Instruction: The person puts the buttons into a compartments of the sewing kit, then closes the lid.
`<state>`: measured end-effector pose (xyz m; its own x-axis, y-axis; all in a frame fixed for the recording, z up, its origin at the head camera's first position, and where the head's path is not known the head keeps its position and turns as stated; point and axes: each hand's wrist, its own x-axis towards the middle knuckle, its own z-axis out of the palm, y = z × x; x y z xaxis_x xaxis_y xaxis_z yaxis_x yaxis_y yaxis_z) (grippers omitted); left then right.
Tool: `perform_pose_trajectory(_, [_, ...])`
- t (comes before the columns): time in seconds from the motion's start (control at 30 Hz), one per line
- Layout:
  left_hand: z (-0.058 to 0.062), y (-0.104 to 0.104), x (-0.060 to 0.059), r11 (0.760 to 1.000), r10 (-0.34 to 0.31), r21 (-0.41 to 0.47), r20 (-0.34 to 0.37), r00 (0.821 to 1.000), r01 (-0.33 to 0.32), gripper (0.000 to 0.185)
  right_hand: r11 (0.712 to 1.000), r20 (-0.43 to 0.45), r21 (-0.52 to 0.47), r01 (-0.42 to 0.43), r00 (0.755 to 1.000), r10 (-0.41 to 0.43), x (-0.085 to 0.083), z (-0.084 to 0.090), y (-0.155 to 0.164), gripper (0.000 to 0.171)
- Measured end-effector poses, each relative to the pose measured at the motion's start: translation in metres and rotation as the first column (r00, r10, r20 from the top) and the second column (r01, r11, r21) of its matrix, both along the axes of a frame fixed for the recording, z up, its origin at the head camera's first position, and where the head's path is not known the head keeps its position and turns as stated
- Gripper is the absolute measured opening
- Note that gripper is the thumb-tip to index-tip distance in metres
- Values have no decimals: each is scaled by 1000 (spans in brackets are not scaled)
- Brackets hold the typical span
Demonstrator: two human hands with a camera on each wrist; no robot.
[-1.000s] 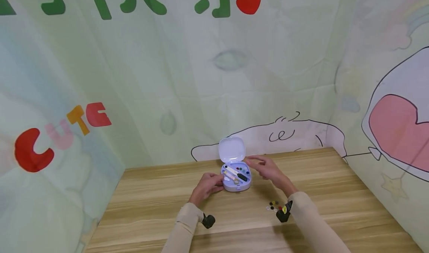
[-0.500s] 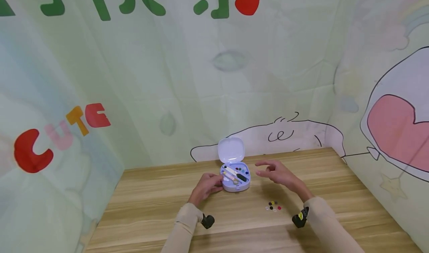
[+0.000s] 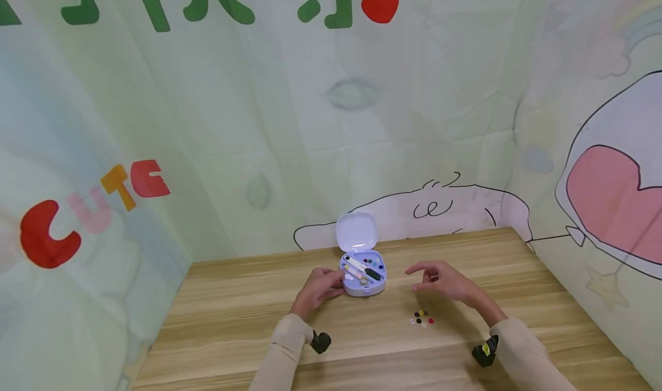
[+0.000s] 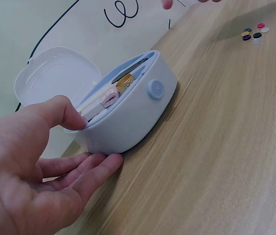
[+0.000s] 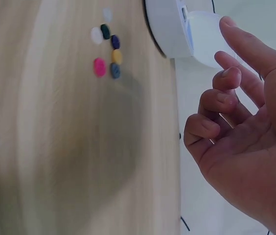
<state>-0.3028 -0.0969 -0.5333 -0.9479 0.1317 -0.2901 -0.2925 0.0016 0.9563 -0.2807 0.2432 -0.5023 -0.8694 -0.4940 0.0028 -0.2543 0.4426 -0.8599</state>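
Note:
A light blue sewing box (image 3: 357, 291) stands on the table with its lid (image 3: 357, 233) raised at the back. My left hand (image 3: 319, 287) holds its left side, the thumb (image 4: 72, 115) over the rim and the fingers low against the wall. Inside lie a dark-tipped tool (image 3: 372, 274), a pink rolled tape measure (image 4: 109, 97), a gold thimble (image 4: 125, 83) and several small buttons (image 3: 374, 261). My right hand (image 3: 447, 283) hovers right of the box, fingers loosely bent, holding nothing. Below it and to the left, several loose buttons (image 3: 419, 321) lie on the wood, among them a pink-red button (image 5: 99, 67).
The wooden table (image 3: 248, 322) reaches back to a printed cloth backdrop (image 3: 258, 121), which also hangs along both sides. The raised lid stands close in front of the cloth. Each wrist carries a small black camera, such as the left camera (image 3: 320, 341).
My right hand has drawn away from the box's right rim, moving right and toward me, and the loose buttons now show fully. The left hand keeps its hold on the box.

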Motion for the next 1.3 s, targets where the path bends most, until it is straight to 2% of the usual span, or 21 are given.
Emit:
perform_pose_trajectory(0.37, [1, 0, 0, 1000, -4, -17, -3, 1000, 4, 30, 999, -4, 12, -38, 999, 38, 19, -20, 15, 30])
perform_pose_trajectory(0.73, [0, 0, -1, 1000, -4, -9, -6, 1000, 3, 28, 995, -149, 60, -86, 984, 94, 27, -41, 20, 17])
perform_pose_trajectory(0.87, [1, 0, -1, 1000, -6, -13, 0, 1000, 6, 29, 992, -153, 82, -98, 982, 110, 30, -43, 19, 15])
perform_pose_trajectory(1.0, [1, 0, -2, 1000, -7, -18, 7, 1000, 7, 32, 992, -133, 89, -88, 986, 99, 31, -43, 17, 15])
perform_pose_trajectory(1.3, [2, -1, 0, 1000, -15, -20, 0, 1000, 15, 32, 993, -156, 98, -60, 985, 75, 32, -48, 16, 10])
